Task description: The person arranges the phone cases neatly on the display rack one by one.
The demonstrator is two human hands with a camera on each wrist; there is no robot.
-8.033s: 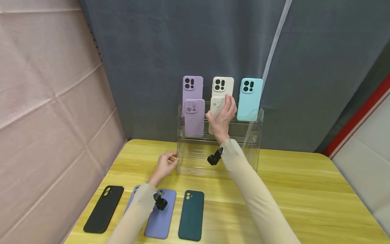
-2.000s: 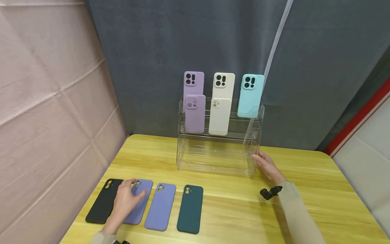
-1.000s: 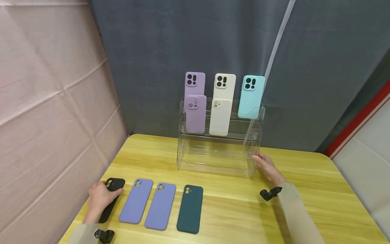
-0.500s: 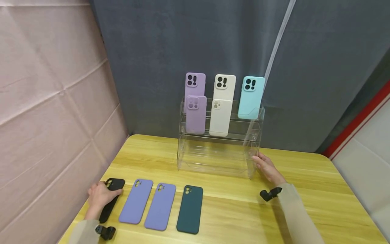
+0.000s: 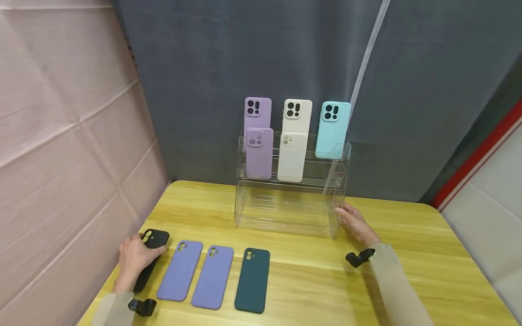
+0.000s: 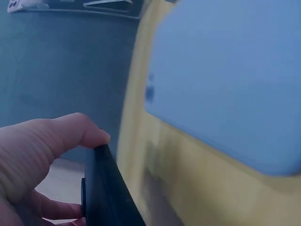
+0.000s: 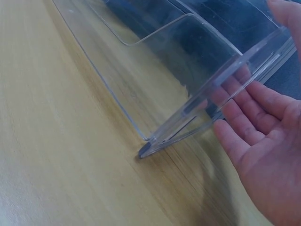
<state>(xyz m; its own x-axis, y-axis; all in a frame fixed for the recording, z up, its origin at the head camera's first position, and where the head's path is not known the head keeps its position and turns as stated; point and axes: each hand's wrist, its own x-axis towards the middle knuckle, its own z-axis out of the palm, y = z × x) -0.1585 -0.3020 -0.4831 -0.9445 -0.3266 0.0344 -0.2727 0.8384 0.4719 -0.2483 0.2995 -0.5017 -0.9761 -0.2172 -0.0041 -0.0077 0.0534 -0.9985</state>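
My left hand pinches the black phone case at the table's left side. In the left wrist view the thumb presses one long edge of the black case, which is tilted up from the table. Fingers lie against its other side, partly hidden. My right hand rests at the right side of the clear acrylic display rack. In the right wrist view its fingers lie relaxed against the rack's outer side wall.
Two periwinkle phone cases and a dark green case lie in a row. The rack's upper tiers hold two lilac cases, two white cases and a turquoise case. A grey curtain hangs behind.
The right hand has gone from the white case to the rack's right side. My left hand has left the rack, reached the black case, and now raises it slightly.
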